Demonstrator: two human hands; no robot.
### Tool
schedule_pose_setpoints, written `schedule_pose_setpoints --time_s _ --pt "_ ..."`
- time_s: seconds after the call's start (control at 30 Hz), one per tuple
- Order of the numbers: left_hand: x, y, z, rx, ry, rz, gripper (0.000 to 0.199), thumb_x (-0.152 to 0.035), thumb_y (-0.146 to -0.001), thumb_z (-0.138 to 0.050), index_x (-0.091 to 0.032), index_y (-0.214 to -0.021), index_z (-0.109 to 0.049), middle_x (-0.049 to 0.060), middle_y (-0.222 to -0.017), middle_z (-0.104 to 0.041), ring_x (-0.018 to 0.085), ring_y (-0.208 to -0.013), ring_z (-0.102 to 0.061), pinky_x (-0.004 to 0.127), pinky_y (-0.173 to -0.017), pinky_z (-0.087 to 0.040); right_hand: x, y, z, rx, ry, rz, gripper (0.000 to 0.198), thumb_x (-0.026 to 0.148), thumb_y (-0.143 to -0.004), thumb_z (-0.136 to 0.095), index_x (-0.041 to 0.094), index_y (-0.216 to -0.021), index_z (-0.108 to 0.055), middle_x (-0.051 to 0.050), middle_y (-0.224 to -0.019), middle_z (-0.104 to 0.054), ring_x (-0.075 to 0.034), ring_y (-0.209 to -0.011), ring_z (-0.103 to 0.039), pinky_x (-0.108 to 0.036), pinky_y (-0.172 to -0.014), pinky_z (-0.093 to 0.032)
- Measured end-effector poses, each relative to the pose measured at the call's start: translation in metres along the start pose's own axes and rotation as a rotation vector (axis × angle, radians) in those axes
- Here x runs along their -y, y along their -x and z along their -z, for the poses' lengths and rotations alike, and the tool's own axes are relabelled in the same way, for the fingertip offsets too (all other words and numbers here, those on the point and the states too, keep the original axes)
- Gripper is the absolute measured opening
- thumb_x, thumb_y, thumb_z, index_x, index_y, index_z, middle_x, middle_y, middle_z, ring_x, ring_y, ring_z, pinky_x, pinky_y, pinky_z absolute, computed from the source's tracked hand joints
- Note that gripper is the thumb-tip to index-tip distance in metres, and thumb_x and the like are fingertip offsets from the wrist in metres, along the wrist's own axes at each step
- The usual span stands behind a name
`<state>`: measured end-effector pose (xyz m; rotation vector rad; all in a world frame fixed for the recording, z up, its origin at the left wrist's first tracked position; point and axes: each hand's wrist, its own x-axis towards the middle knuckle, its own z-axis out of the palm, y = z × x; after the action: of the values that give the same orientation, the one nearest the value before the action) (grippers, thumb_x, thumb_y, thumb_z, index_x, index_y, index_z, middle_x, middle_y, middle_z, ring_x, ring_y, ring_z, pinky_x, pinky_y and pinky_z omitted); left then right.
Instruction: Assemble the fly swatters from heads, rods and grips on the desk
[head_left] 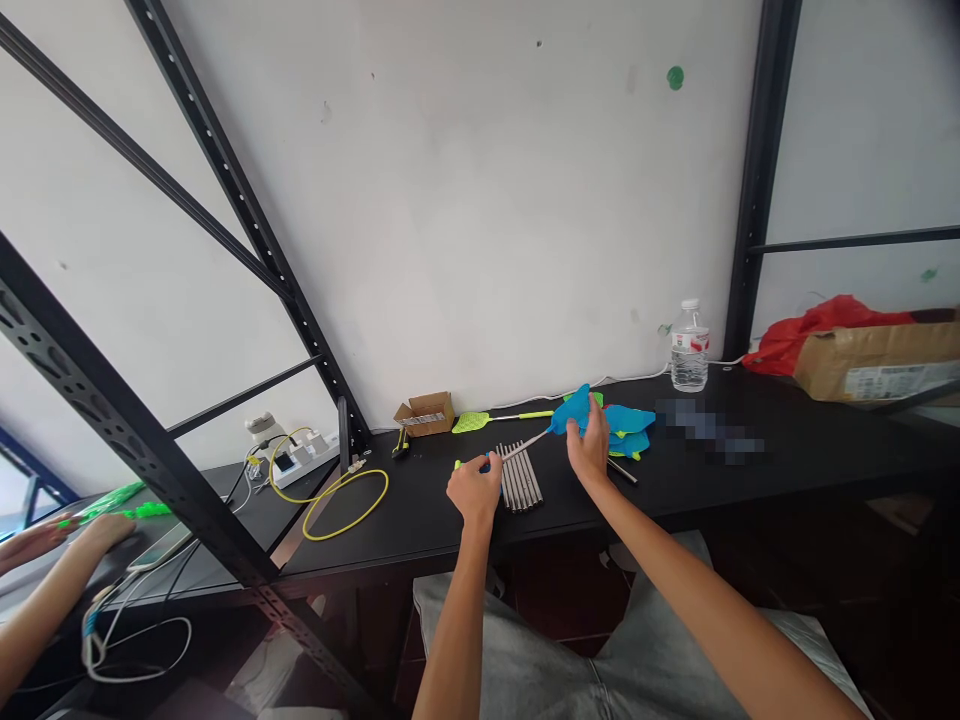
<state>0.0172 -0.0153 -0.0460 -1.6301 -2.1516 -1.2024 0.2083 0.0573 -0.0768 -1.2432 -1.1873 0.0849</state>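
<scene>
Illum.: moderate, diffuse; src. out of view. Wall (pixel 480 200) bright, esp. ctr.; tabletop (pixel 427 500) dark, low detail. Zone below: deep shadow. Far L edge washed out. Wide-angle distortion: L post (pixel 135 435) stretched. Top R corner darkened. Pixelated patch (pixel 709 430) R of ctr. L hand (pixel 476 492), R hand (pixel 590 445): edges fairly clear.

A clear water bottle (pixel 689 350) with a red-and-white label stands upright on the black tabletop (pixel 420 515) near the pale wall (pixel 495 220), with a cardboard box (pixel 877 365) and crumpled red material (pixel 832 318) farther right. A small open carton (pixel 429 416) sits by the wall's foot. Left of it, a yellow cable (pixel 330 539) loops near a white power strip (pixel 307 460), beside a perforated black post (pixel 244 215).
</scene>
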Motion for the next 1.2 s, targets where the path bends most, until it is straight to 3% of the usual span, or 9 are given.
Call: schedule_pose_setpoints --time_s 0.4,0.67,1.2 --pt "0.0020 -0.0006 -0.0024 -0.050 -0.031 -0.006 0.042 -0.043 -0.088 -0.047 -0.021 -0.061 -0.071 0.005 -0.055 -0.060 0.015 -0.057 -0.051 0.025 -0.055 -0.018 0.0005 -0.0008 0.0021 0.014 -0.025 -0.070 0.062 0.048 -0.089 -0.040 0.017 -0.144 -0.039 -0.018 -0.142 -0.044 -0.039 -0.130 -0.039 -0.053 -0.098 -0.039" --pt "0.0030 -0.0011 -0.0021 -0.047 -0.056 -0.011 0.044 -0.043 -0.089 -0.046 -0.021 -0.060 -0.070 0.006 -0.055 -0.060 0.015 -0.058 -0.052 0.025 -0.055 -0.018 -0.0057 -0.0023 0.0004 -0.026 -0.035 -0.026 0.060 0.049 -0.088 -0.043 0.018 -0.140 -0.044 -0.018 -0.132 -0.050 -0.038 -0.123 -0.044 -0.055 -0.098 -0.039" --pt "0.0034 -0.0016 -0.0005 -0.035 -0.076 -0.013 0.045 -0.044 -0.090 -0.046 -0.021 -0.060 -0.072 0.004 -0.053 -0.058 0.014 -0.053 -0.048 0.025 -0.054 -0.018 -0.0052 -0.0037 0.0039 -0.031 -0.047 -0.007 0.061 0.050 -0.085 -0.048 0.018 -0.136 -0.052 -0.017 -0.119 -0.053 -0.034 -0.108 -0.054 -0.049 -0.087 -0.047"
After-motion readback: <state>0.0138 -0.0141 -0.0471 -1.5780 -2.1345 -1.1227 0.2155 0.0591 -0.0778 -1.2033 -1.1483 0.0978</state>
